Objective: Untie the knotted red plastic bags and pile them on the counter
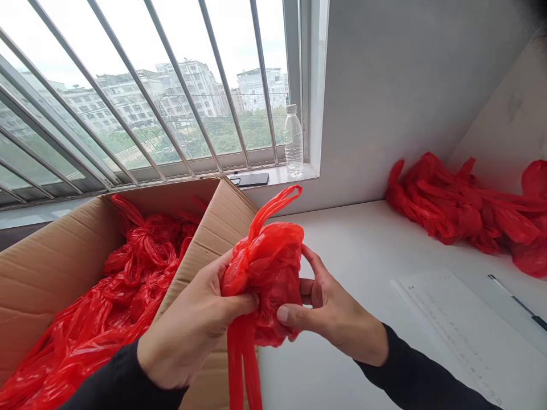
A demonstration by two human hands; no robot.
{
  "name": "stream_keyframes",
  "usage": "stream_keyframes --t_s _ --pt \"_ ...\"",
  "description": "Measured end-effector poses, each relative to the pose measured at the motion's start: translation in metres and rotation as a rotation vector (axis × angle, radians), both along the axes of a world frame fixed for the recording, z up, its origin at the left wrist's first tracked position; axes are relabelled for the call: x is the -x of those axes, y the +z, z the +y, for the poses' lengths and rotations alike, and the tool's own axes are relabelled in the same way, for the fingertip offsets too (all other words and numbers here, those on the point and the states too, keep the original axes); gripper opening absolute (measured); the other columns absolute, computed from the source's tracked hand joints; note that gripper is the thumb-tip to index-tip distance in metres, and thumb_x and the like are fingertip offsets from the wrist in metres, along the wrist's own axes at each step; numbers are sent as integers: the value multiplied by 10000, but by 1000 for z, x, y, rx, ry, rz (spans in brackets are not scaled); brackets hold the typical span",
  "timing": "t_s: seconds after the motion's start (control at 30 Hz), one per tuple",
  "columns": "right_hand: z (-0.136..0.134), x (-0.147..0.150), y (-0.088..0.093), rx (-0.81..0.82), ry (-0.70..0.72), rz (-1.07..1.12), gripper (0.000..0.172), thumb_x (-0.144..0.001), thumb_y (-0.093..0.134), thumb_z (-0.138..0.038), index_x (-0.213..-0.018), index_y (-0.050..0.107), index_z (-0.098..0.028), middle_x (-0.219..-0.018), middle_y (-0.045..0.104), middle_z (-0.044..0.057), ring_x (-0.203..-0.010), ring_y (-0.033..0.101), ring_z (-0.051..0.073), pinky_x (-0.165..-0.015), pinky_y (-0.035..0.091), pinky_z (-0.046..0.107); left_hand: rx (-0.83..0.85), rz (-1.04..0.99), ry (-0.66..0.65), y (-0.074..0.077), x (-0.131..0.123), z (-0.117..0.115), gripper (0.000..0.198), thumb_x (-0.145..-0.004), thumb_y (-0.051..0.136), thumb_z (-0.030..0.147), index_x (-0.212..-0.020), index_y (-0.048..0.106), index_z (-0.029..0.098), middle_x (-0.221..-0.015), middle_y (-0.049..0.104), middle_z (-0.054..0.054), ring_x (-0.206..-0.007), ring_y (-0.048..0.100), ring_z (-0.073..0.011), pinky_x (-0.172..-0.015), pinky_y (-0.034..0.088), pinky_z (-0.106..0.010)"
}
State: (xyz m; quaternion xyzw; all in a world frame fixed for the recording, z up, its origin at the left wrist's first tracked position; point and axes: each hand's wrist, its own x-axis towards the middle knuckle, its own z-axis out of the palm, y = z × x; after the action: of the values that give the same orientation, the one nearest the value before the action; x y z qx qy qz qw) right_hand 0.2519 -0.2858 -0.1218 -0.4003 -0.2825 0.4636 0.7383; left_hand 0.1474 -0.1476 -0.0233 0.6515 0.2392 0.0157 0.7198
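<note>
Between my two hands is a red plastic bag [276, 256], bunched up, with one handle loop sticking up and long strips hanging below. My left hand [200, 313] grips its left side, thumb pressed across the front and fingers hidden behind. My right hand [329, 307] holds the right side, with the thumb on the front and the fingers curled round the edge. Whatever the bag contains, if anything, I cannot make out. Just left of and below the bag stands an open cardboard box [213, 228] filled with crumpled red plastic bags [141, 273].
More red bags [461, 205] are heaped on the white table [342, 250] against the wall. A written sheet of paper [461, 324] and a pen [517, 299] lie at right. A plastic bottle [293, 142] and a phone [252, 180] rest on the sill of the barred window.
</note>
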Motion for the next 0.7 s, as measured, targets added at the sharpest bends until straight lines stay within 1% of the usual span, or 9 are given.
stream_keyframes --t_s 0.1,0.23,0.3,0.37,0.4,0.47,0.57,0.63,0.7 --pt "1 -2 -4 -35 -20 3 954 -785 781 -236 -1488 141 -322 -858 646 12 -761 641 192 -650 516 343 -12 -10 0 -1 0 3 558 -649 677 45 -1189 638 182 -858 711 -69 -714 664 -236 -676 560 -363" --pt "-1 -5 -1 -18 -24 -4 900 -816 744 -208 -1489 158 -319 -897 651 25 -782 634 186 -666 503 337 -14 -8 2 -2 0 3 556 -652 714 55 -1189 635 176 -880 719 -68 -806 670 -247 -735 547 -344" --pt "-3 -5 3 11 -36 -2 892 -812 748 -205 -1486 175 -321 -945 651 36 -863 637 203 -731 512 369 -27 -5 31 -2 0 2 522 -663 727 75 -1171 644 163 -894 725 -75 -843 676 -258 -766 541 -345" --pt "-4 -5 6 9 -44 13 891 -807 752 -191 -1484 186 -318 -988 650 44 -955 628 218 -829 500 410 -36 -3 44 -2 -1 1 491 -669 745 95 -1148 655 153 -894 732 -80 -860 684 -268 -779 541 -344" --pt "-4 -5 7 -4 -44 20 889 -808 747 -182 -1484 185 -316 -1003 652 47 -976 624 220 -859 490 422 -35 -5 32 -1 -1 0 488 -670 754 105 -1145 655 152 -892 734 -81 -860 689 -272 -778 544 -347" --pt "-4 -4 7 -31 -46 25 877 -819 728 -170 -1485 178 -325 -1015 655 51 -978 623 224 -863 489 432 -17 -13 -29 1 -1 -1 508 -679 769 134 -1169 642 164 -900 736 -84 -838 699 -277 -761 557 -365" --pt "-4 -2 7 -33 -79 -1 869 -820 719 -177 -1477 182 -364 -1037 652 50 -956 619 225 -821 510 427 35 -5 -96 5 0 -4 531 -764 737 244 -1269 575 211 -987 726 -101 -802 709 -278 -723 577 -417" --pt "-6 -1 8 -15 -80 -24 859 -813 729 -200 -1466 202 -384 -1056 651 49 -921 623 222 -809 522 430 49 18 -55 5 1 -6 489 -823 684 330 -1283 561 221 -1024 716 -114 -771 708 -266 -673 583 -414" --pt "-8 1 9 3 -73 -40 830 -819 726 -255 -1460 218 -395 -1098 647 57 -928 631 230 -824 528 441 38 18 57 3 1 -8 414 -852 647 361 -1230 600 199 -1044 711 -118 -749 700 -232 -638 577 -350"
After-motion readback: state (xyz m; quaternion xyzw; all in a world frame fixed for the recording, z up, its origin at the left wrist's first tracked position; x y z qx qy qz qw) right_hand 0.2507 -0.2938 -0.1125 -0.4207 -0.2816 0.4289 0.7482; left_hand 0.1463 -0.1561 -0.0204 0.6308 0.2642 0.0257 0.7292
